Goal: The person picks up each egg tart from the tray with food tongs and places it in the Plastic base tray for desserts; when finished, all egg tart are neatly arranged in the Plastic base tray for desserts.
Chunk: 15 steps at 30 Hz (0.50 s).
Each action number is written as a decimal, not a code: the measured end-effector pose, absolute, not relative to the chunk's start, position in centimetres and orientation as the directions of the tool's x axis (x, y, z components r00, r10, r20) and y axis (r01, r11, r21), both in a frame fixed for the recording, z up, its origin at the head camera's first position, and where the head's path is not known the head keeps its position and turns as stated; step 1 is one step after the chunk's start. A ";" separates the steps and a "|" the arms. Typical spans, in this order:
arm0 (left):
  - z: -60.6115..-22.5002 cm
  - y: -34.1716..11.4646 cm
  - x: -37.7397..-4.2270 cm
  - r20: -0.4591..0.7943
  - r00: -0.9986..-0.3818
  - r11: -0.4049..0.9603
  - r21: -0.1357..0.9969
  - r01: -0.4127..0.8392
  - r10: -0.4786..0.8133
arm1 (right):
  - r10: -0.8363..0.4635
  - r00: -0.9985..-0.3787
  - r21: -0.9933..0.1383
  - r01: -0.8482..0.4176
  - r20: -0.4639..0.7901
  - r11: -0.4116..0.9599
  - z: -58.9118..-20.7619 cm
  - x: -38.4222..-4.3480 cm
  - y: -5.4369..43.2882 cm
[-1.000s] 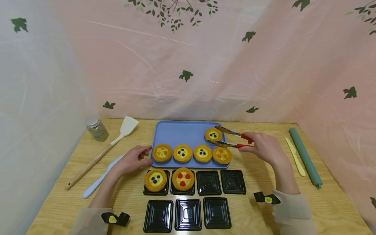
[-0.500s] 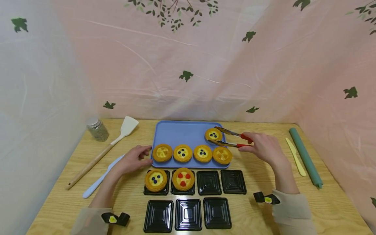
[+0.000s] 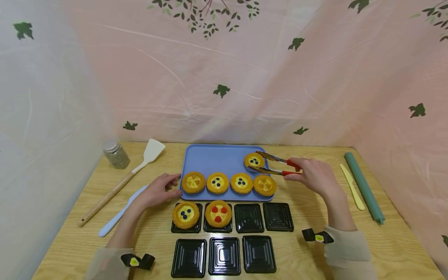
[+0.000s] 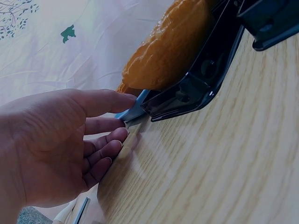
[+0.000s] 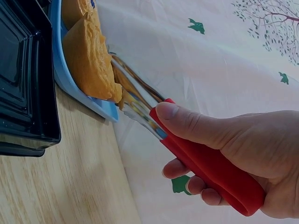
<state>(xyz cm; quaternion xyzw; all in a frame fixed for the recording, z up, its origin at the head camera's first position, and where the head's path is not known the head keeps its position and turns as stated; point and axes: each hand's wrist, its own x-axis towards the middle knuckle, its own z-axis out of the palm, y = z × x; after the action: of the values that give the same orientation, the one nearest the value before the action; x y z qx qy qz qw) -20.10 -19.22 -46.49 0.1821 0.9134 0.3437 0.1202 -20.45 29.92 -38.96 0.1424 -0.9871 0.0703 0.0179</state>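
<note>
My right hand [image 3: 313, 175] grips red-handled metal tongs [image 3: 280, 173]. Their spread arms straddle a tart with blue berries [image 3: 254, 160] at the back right of the blue tray [image 3: 210, 157]. In the right wrist view, the thumb presses the red handle [image 5: 210, 168] and the fingers curl beneath it. A front row of tarts on the tray includes an orange-slice tart [image 3: 264, 185] and a blueberry tart [image 3: 241, 183]. My left hand [image 3: 159, 190] rests at the tray's left edge, thumb and relaxed fingertips against the rim. The left wrist view shows the thumb [image 4: 112, 100] right at the tray's corner.
Black square dishes stand in two rows in front; one bears a blueberry tart [image 3: 186, 215], another a red-topped tart [image 3: 218, 214]. Leftward are a jar [image 3: 116, 154], a white spatula [image 3: 152, 151] and a light blue utensil [image 3: 119, 214]. Rightward lie a yellow knife [image 3: 352, 188] and a green rolling pin [image 3: 364, 188].
</note>
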 end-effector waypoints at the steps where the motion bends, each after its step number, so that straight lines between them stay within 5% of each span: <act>1: -46.5 -19.2 -20.1 -0.095 -0.905 0.698 0.672 0.249 0.415 | -0.278 -0.959 -0.134 -0.283 0.056 0.950 -39.0 -20.4 29.9; 15: -46.6 -19.2 -20.1 -0.098 -0.907 0.697 0.675 0.242 0.410 | -0.286 -0.955 -0.132 -0.294 0.075 0.947 -39.0 -20.4 29.9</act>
<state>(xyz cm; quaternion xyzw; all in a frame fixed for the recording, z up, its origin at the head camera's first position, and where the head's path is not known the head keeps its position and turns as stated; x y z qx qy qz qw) -20.12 -19.22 -46.57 0.1783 0.9131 0.3459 0.1213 -20.39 29.85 -38.97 0.1472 -0.9862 0.0710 0.0273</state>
